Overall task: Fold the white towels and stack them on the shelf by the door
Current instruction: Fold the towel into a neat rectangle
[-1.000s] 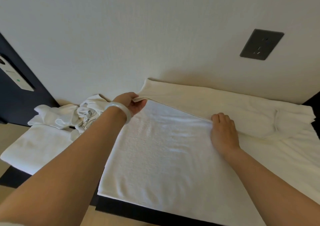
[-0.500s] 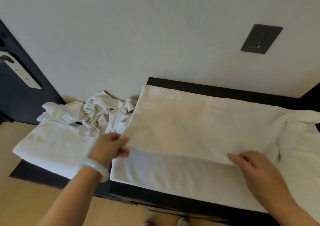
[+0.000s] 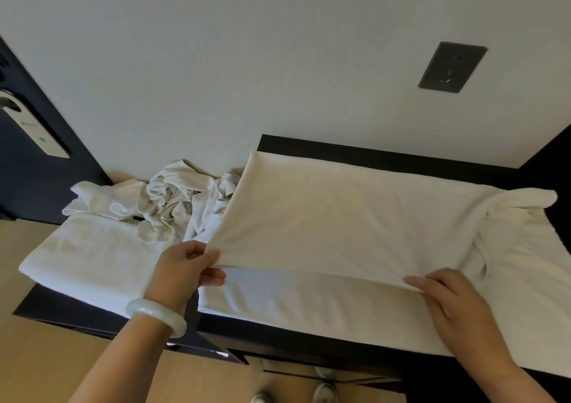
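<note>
A white towel (image 3: 355, 226) is spread on the dark shelf (image 3: 370, 155) at centre frame, with one half doubled over. The flap's left corner is pinched by the left hand (image 3: 185, 266). The right hand (image 3: 451, 300) is laid on the flap's edge at lower right; whether it grips cannot be told. A folded towel (image 3: 92, 257) is seen at left.

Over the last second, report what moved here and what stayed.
Both hands drew the far edge of the towel from the wall toward the person, folding it over itself; a strip of lower layer shows in front. The left hand pinches the flap's corner; the right hand is at the edge, grip unclear. The crumpled towels and folded towel at left stayed put.
</note>
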Demonstrator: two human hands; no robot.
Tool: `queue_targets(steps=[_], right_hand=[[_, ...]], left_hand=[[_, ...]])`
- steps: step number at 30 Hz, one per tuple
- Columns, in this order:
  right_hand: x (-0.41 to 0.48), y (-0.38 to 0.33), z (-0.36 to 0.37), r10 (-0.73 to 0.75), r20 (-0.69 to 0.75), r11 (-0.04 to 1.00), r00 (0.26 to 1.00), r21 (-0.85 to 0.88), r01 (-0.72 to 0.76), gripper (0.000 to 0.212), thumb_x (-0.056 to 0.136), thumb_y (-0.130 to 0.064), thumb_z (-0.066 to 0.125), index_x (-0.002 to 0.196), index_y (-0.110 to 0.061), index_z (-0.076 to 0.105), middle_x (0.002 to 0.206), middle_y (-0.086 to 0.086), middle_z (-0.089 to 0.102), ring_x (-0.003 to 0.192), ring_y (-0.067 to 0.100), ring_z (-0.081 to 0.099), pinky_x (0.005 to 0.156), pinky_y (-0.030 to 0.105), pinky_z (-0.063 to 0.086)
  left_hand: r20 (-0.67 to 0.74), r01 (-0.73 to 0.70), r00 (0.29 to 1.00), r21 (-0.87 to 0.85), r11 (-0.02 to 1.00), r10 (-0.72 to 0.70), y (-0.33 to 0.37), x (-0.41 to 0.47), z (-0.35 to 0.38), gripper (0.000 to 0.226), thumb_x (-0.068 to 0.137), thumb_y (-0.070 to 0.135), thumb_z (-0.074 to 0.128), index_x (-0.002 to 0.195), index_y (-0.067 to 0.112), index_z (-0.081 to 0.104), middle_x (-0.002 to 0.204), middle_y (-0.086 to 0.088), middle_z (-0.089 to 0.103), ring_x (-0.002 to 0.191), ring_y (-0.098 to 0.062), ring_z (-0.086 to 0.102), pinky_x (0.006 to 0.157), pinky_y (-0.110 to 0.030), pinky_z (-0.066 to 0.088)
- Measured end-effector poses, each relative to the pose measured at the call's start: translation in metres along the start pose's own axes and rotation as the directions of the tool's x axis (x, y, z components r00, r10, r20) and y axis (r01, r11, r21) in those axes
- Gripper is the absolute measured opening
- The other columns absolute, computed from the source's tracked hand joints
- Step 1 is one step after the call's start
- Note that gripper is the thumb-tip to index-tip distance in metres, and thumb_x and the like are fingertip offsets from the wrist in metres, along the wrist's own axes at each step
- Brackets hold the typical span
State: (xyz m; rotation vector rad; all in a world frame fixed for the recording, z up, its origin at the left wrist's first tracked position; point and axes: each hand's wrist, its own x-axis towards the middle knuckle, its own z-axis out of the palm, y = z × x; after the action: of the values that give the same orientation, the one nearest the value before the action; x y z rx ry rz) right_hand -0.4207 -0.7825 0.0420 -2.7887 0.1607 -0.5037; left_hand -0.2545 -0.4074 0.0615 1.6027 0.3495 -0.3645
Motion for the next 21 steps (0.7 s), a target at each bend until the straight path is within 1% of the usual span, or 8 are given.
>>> queue_targets(steps=[3, 6, 8, 10, 13, 16, 18, 21], right_hand=[[-0.012, -0.011, -0.018, -0.002, -0.018, 1.0, 1.0, 0.008, 0.003, 0.04, 0.097, -0.027, 0.042, 0.105, -0.008, 0.075, 0.087, 0.0, 0.056, 0.08, 0.014, 0.047, 0.075, 0.017, 0.037], [-0.034, -0.003, 0.0, -0.078, 0.086, 0.997, 0.993, -0.007, 0.078, 0.054, 0.105, -0.038, 0.03, 0.102, -0.009, 0.075, 0.089, -0.001, 0.057, 0.081, 0.012, 0.046, 0.075, 0.021, 0.036], [-0.047, 0.007, 0.016, -0.091, 0.148, 0.995, 0.985, -0.027, 0.096, 0.047, 0.103, -0.038, 0.035, 0.102, -0.012, 0.074, 0.092, -0.006, 0.054, 0.081, 0.01, 0.045, 0.076, 0.02, 0.035], [-0.05, 0.01, 0.022, -0.066, 0.159, 0.997, 0.985, -0.028, 0.071, 0.04, 0.097, -0.035, 0.041, 0.102, -0.013, 0.074, 0.093, -0.009, 0.05, 0.08, 0.01, 0.045, 0.076, 0.021, 0.035], [-0.041, -0.002, 0.013, -0.08, 0.034, 0.997, 0.996, -0.01, 0.08, 0.045, 0.101, -0.034, 0.038, 0.098, -0.007, 0.074, 0.09, -0.001, 0.053, 0.079, 0.017, 0.048, 0.076, 0.025, 0.037], [-0.037, -0.007, -0.004, -0.097, -0.103, 0.995, 0.99, -0.05, 0.092, 0.035, 0.094, -0.021, 0.045, 0.095, -0.001, 0.074, 0.085, 0.008, 0.056, 0.077, 0.023, 0.048, 0.074, 0.032, 0.038], [-0.043, -0.004, 0.0, -0.138, -0.071, 0.989, 0.988, -0.067, 0.133, 0.044, 0.1, -0.026, 0.039, 0.093, -0.001, 0.074, 0.085, 0.008, 0.056, 0.076, 0.025, 0.049, 0.073, 0.033, 0.037], [-0.059, 0.007, 0.024, -0.186, 0.062, 0.979, 0.981, -0.07, 0.191, 0.057, 0.105, -0.036, 0.028, 0.093, -0.004, 0.074, 0.089, 0.004, 0.055, 0.077, 0.023, 0.051, 0.073, 0.03, 0.037]], left_hand=[[0.006, 0.035, 0.999, 0.017, 0.999, -0.035, -0.013, -0.017, -0.008, 0.008, 0.092, -0.003, 0.061, 0.093, -0.01, 0.062, 0.066, -0.024, 0.064, 0.053, -0.027, 0.065, 0.051, -0.03, 0.059], [0.011, 0.108, 0.994, 0.099, 0.989, -0.109, -0.037, -0.022, -0.013, 0.01, 0.093, 0.0, 0.06, 0.098, -0.008, 0.062, 0.072, -0.025, 0.07, 0.059, -0.029, 0.068, 0.053, -0.031, 0.06], [0.014, 0.117, 0.993, 0.13, 0.985, -0.119, -0.044, -0.02, -0.014, 0.011, 0.093, 0.003, 0.061, 0.099, -0.005, 0.063, 0.075, -0.024, 0.071, 0.063, -0.03, 0.07, 0.056, -0.033, 0.061], [0.018, 0.094, 0.995, 0.141, 0.986, -0.097, -0.044, -0.02, -0.013, 0.01, 0.093, 0.004, 0.061, 0.098, -0.004, 0.063, 0.077, -0.023, 0.071, 0.065, -0.03, 0.071, 0.06, -0.035, 0.062], [0.013, 0.029, 0.999, 0.057, 0.998, -0.03, -0.031, -0.025, -0.013, 0.007, 0.093, 0.002, 0.06, 0.095, -0.005, 0.062, 0.079, -0.027, 0.07, 0.06, -0.028, 0.069, 0.06, -0.034, 0.062], [0.005, 0.008, 1.0, -0.039, 0.999, -0.008, -0.024, -0.03, -0.018, 0.006, 0.093, -0.002, 0.057, 0.091, -0.006, 0.061, 0.069, -0.024, 0.066, 0.053, -0.025, 0.067, 0.054, -0.029, 0.06], [0.021, 0.046, 0.999, 0.093, 0.995, -0.048, -0.032, -0.033, -0.02, 0.007, 0.093, 0.0, 0.058, 0.094, -0.007, 0.061, 0.068, -0.023, 0.068, 0.054, -0.026, 0.067, 0.055, -0.03, 0.06], [0.014, 0.055, 0.998, 0.337, 0.94, -0.063, -0.049, -0.033, -0.021, 0.009, 0.093, 0.008, 0.062, 0.096, 0.0, 0.064, 0.065, -0.017, 0.07, 0.055, -0.027, 0.068, 0.06, -0.032, 0.06]])
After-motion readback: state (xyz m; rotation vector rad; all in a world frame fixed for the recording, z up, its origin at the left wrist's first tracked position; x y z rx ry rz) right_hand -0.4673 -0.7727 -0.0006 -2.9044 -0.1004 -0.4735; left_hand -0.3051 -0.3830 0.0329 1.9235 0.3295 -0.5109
